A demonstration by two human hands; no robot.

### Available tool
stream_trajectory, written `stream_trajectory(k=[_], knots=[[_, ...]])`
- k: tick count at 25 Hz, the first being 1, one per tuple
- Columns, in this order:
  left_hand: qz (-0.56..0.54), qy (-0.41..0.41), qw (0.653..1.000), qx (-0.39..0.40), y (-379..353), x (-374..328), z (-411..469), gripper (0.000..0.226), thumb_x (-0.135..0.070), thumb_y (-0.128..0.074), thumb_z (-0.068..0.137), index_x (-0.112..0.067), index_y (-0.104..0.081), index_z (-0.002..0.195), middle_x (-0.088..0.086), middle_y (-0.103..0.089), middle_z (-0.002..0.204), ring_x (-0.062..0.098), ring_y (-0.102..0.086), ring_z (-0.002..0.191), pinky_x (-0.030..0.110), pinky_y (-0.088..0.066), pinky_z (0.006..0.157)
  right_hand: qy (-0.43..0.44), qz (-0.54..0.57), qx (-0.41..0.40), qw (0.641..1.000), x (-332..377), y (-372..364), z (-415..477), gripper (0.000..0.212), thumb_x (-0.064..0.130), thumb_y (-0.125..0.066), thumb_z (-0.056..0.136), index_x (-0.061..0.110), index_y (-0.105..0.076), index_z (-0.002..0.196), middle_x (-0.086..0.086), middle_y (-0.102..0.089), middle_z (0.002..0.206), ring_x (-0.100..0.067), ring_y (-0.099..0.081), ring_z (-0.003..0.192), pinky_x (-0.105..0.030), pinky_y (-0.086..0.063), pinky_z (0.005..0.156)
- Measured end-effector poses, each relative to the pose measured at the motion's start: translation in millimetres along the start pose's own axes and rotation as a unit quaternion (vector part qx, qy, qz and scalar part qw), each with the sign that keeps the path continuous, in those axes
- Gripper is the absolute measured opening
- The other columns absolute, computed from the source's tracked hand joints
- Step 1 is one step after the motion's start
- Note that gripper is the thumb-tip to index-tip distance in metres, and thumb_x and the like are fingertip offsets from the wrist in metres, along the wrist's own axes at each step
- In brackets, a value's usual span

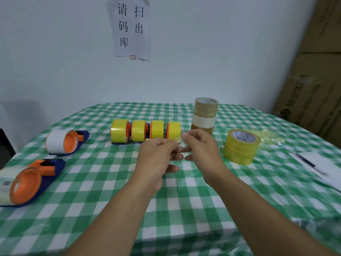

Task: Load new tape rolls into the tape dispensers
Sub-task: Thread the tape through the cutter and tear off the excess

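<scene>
Both of my hands hover over the middle of the checked table. My left hand [158,154] and my right hand [200,146] pinch a thin clear strip of tape [180,144] between their fingertips. Just behind them stands a row of several blue-and-orange dispensers loaded with yellow rolls [145,131]. At the left lie a dispenser with a white roll [64,142] and another with a pale roll [27,182]. Loose rolls sit at the right: a yellowish clear stack [240,146] and a taller brown-and-white stack [204,115].
The green-and-white checked cloth [103,191] covers the table. A pen lies on white paper [311,164] at the right edge. Crumpled yellowish film [267,136] lies behind the clear stack. Cardboard boxes [313,80] lean at the right, and a paper notice [131,28] hangs on the wall.
</scene>
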State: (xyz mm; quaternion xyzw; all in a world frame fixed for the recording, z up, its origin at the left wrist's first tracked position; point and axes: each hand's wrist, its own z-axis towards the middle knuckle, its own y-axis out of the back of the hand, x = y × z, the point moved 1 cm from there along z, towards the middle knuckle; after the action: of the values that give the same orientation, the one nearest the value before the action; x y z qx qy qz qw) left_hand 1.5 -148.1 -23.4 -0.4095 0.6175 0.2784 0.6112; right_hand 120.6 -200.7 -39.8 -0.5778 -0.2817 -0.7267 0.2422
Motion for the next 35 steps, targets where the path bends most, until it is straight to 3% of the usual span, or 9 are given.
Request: stream_trajectory(k=[3, 5, 9, 14, 18, 22, 27, 30, 35], knots=[[0.006, 0.005, 1.000, -0.007, -0.6, 4.6, 4.1, 0.007, -0.007, -0.065, 0.092, -0.005, -0.069, 0.086, 0.003, -0.072, 0.068, 0.009, -0.065, 0.057, 0.020, -0.044, 0.039, -0.116, 0.156, 0.032, 0.980, 8.2, 13.6, 1.2, 0.013, 0.016, -0.058, 0.092, 0.007, -0.068, 0.094, -0.009, -0.068, 0.085, -0.021, -0.060, 0.067, -0.035, -0.048, 0.061], [0.000, 0.013, 1.000, -0.003, 0.4, 6.3, 5.9, 0.007, -0.007, -0.064, 0.091, -0.007, -0.067, 0.085, 0.004, -0.072, 0.068, 0.010, -0.065, 0.056, 0.021, -0.043, 0.039, -0.130, 0.193, 0.049, 0.971, 12.0, 25.5, 3.8, 0.019, 0.017, -0.054, 0.090, 0.006, -0.069, 0.095, -0.008, -0.068, 0.083, -0.020, -0.060, 0.065, -0.033, -0.047, 0.060], [0.008, 0.013, 0.999, 0.028, -1.1, 5.8, 8.7, 0.005, -0.008, -0.064, 0.092, -0.008, -0.068, 0.088, 0.004, -0.073, 0.071, 0.012, -0.066, 0.058, 0.022, -0.044, 0.039, -0.057, 0.102, 0.113, 0.987, 7.8, 31.0, 1.2, 0.009, 0.006, -0.065, 0.090, 0.005, -0.069, 0.098, -0.011, -0.066, 0.085, -0.023, -0.063, 0.074, -0.035, -0.054, 0.064], [0.003, 0.018, 0.999, 0.046, -2.7, 7.9, 10.3, 0.009, -0.002, -0.062, 0.091, -0.009, -0.068, 0.095, 0.009, -0.074, 0.074, 0.016, -0.069, 0.061, 0.023, -0.047, 0.041, 0.072, 0.056, 0.073, 0.993, -2.7, 30.8, -1.5, 0.017, -0.009, -0.068, 0.085, 0.007, -0.074, 0.086, -0.004, -0.067, 0.075, -0.018, -0.060, 0.066, -0.030, -0.054, 0.059], [-0.025, 0.023, 0.998, 0.057, -5.2, 8.7, 10.6, 0.013, 0.002, -0.060, 0.090, -0.007, -0.068, 0.095, 0.012, -0.073, 0.075, 0.016, -0.068, 0.060, 0.023, -0.049, 0.042, 0.072, 0.079, 0.084, 0.991, -7.9, 30.4, -0.8, 0.024, -0.012, -0.062, 0.087, 0.006, -0.078, 0.082, -0.015, -0.072, 0.078, -0.029, -0.065, 0.071, -0.042, -0.060, 0.072], [-0.064, 0.029, 0.995, 0.070, -6.1, 9.3, 12.3, 0.014, 0.000, -0.058, 0.092, 0.004, -0.070, 0.097, 0.015, -0.074, 0.078, 0.015, -0.068, 0.061, 0.021, -0.051, 0.045, 0.072, 0.106, 0.149, 0.981, -11.6, 36.4, -1.1, 0.019, 0.004, -0.065, 0.084, -0.001, -0.077, 0.098, -0.033, -0.071, 0.093, -0.045, -0.068, 0.084, -0.046, -0.061, 0.079], [-0.102, 0.052, 0.991, 0.073, -4.5, 9.1, 19.1, 0.014, 0.000, -0.058, 0.090, 0.005, -0.071, 0.095, 0.015, -0.075, 0.081, 0.014, -0.071, 0.062, 0.021, -0.053, 0.048, 0.127, 0.029, 0.175, 0.976, -12.8, 40.4, -0.7, 0.025, -0.005, -0.073, 0.086, 0.005, -0.075, 0.109, -0.022, -0.074, 0.098, -0.035, -0.071, 0.086, -0.040, -0.061, 0.077], [-0.090, 0.046, 0.992, 0.076, -3.1, 8.0, 20.5, 0.016, 0.002, -0.058, 0.091, 0.005, -0.069, 0.102, 0.016, -0.076, 0.083, 0.017, -0.074, 0.068, 0.022, -0.055, 0.050, 0.137, 0.040, 0.158, 0.977, -12.6, 44.5, 0.7, 0.016, 0.002, -0.073, 0.086, 0.007, -0.076, 0.101, -0.015, -0.075, 0.092, -0.023, -0.071, 0.080, -0.035, -0.061, 0.069], [-0.066, 0.039, 0.995, 0.065, -3.5, 8.8, 22.5, 0.015, 0.006, -0.058, 0.091, 0.005, -0.070, 0.100, 0.018, -0.075, 0.081, 0.020, -0.072, 0.067, 0.023, -0.057, 0.052, 0.137, 0.023, 0.182, 0.973, -8.7, 50.0, 2.9, 0.020, 0.012, -0.072, 0.084, 0.002, -0.078, 0.100, -0.009, -0.077, 0.095, -0.023, -0.072, 0.087, -0.035, -0.061, 0.073]])
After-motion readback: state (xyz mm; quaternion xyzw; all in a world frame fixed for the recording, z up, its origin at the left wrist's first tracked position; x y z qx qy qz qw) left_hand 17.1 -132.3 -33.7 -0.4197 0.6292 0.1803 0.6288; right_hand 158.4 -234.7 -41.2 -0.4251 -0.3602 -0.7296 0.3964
